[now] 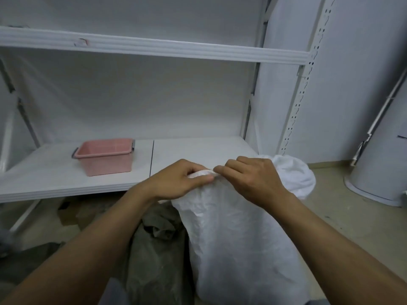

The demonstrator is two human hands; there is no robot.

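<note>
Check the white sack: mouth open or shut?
Looks shut. Left hand and right hand pinch the sack top, bunched together; no opening shows.

A plain pink basket [105,156] sits at ten o'clock on the white shelf [187,150], a crinkled white sack [237,238] at five, olive-grey cloth [158,249] beside it.

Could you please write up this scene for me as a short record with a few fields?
left hand: grips the rolled top edge of a white woven plastic sack, fingers curled
right hand: pinches the same edge
sack: upright on the floor
shelf: pink rectangular plastic basket on the lower white shelf board
left of sack: crumpled grey-green bag
behind sack: white cloth bundle
</note>
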